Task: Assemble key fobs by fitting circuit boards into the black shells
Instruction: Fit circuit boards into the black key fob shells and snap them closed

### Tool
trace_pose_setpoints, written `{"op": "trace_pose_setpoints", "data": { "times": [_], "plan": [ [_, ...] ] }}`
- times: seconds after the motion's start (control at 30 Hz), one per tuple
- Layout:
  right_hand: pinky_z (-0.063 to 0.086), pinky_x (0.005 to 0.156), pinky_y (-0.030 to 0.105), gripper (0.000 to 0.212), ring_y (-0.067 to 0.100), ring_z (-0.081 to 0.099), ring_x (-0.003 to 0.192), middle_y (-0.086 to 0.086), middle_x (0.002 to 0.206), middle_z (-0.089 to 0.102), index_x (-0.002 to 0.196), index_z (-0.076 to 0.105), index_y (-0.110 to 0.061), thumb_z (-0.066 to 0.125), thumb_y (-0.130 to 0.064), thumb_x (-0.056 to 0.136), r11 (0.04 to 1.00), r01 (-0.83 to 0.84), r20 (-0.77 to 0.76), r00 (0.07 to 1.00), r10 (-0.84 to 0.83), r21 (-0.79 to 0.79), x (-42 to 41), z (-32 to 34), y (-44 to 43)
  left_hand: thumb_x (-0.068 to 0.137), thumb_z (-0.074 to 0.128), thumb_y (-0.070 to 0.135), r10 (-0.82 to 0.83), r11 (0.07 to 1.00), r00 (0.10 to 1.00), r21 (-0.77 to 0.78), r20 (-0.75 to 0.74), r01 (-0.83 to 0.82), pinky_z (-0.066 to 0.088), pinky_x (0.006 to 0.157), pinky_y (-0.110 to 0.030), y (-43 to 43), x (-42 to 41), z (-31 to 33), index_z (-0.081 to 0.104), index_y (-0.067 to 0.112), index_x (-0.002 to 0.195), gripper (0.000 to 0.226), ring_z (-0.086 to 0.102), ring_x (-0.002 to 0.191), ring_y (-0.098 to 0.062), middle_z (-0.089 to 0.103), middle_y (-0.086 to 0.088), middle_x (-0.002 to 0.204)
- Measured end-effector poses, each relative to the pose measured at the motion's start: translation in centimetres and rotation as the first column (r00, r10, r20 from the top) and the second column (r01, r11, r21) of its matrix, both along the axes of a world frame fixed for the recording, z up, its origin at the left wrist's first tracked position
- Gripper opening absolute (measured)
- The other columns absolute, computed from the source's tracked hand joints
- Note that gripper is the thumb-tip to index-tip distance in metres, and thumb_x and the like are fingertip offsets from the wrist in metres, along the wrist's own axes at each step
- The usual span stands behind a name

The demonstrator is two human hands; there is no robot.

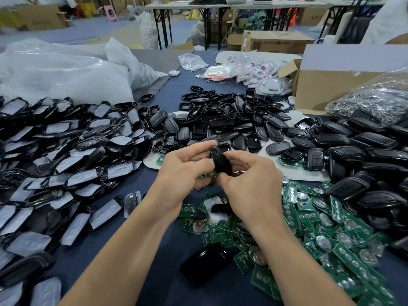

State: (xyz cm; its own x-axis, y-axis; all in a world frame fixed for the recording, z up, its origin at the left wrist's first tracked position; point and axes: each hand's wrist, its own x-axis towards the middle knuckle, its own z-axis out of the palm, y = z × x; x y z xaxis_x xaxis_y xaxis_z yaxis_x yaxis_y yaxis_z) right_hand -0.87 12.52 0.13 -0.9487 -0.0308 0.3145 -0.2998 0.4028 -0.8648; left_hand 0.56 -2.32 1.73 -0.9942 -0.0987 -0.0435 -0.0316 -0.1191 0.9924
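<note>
Hands were found raised over the table [163, 274], left hand [185, 171] and right hand [251, 184] both pinching one black shell [219, 161], green circuit boards [309, 219] heaped beneath them

Bare cloth [167, 266] runs as a narrow lane between film-backed shell pile [66, 155], left, and circuit boards [320, 228], right. Lone shell [205, 266] lies in it. Loose shell heap [220, 120] blocks far end; cardboard box [326, 89] beyond, right.

Even bright light; warped, blurred edges
</note>
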Motion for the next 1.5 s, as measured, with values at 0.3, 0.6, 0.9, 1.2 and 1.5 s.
{"op": "trace_pose_setpoints", "data": {
  "times": [0.3, 0.6, 0.9, 1.2, 1.5],
  "plan": [
    [0.057, 0.069, 0.012, 0.043, -0.009, 0.069, 0.074, -0.044, 0.06, 0.056, 0.106, 0.079, -0.032, 0.088, -0.008, 0.071, 0.999, 0.012, -0.01, 1.0, -0.011, 0.03, 0.1, 0.0, 0.1, 0.091, 0.072, 0.0, 0.06, 0.997, 0.998, 0.057, 0.019, -0.061, 0.063, 0.076, -0.029, -0.2, 0.0, 0.3, 0.083, 0.018, 0.099, 0.023, 0.077, 0.091, -0.018, 0.081, -0.008, 0.099],
    [0.058, 0.078, 0.016, 0.045, -0.001, 0.07, 0.077, -0.039, 0.07, 0.053, 0.111, 0.079, -0.033, 0.087, -0.009, 0.074, 0.997, 0.035, -0.037, 0.999, -0.032, 0.069, 0.7, 0.7, -0.2, 0.091, 0.072, 0.004, 0.073, 0.996, 0.997, 0.058, -0.026, -0.071, 0.063, 0.076, -0.031, -0.2, 0.1, 0.4, 0.085, 0.022, 0.09, 0.022, 0.078, 0.091, -0.022, 0.081, -0.009, 0.096],
    [0.057, 0.078, 0.026, 0.038, 0.007, 0.069, 0.079, -0.02, 0.084, 0.072, 0.107, 0.077, -0.033, 0.08, -0.013, 0.076, 0.983, 0.076, -0.145, 0.988, -0.052, 0.165, 1.2, 0.8, -1.0, 0.091, 0.073, 0.001, 0.236, 0.97, 0.97, -0.04, -0.06, -0.239, 0.062, 0.067, -0.028, 0.3, 0.1, 0.5, 0.085, 0.022, 0.078, 0.027, 0.078, 0.083, -0.025, 0.08, -0.01, 0.086],
    [0.061, 0.083, 0.038, 0.024, 0.013, 0.076, 0.084, -0.007, 0.083, 0.08, 0.084, 0.083, -0.031, 0.079, -0.007, 0.084, 0.94, -0.093, 0.22, 0.96, 0.172, -0.329, -0.9, 0.7, 0.5, 0.092, 0.068, -0.007, 0.159, 0.986, 0.982, -0.03, -0.105, -0.163, 0.063, 0.068, -0.027, -0.1, 0.2, 0.6, 0.085, 0.019, 0.078, 0.034, 0.079, 0.082, -0.025, 0.08, -0.01, 0.083],
    [0.063, 0.08, 0.044, 0.025, 0.013, 0.077, 0.078, -0.008, 0.078, 0.079, 0.083, 0.081, -0.035, 0.083, -0.01, 0.079, 0.952, -0.064, 0.222, 0.966, 0.135, -0.3, -0.6, 1.0, 0.7, 0.093, 0.068, -0.007, 0.107, 0.986, 0.976, -0.108, -0.189, -0.129, 0.062, 0.075, -0.025, 0.0, 0.3, 0.4, 0.084, 0.019, 0.088, 0.031, 0.079, 0.085, -0.021, 0.081, -0.007, 0.086]
  ]
}}
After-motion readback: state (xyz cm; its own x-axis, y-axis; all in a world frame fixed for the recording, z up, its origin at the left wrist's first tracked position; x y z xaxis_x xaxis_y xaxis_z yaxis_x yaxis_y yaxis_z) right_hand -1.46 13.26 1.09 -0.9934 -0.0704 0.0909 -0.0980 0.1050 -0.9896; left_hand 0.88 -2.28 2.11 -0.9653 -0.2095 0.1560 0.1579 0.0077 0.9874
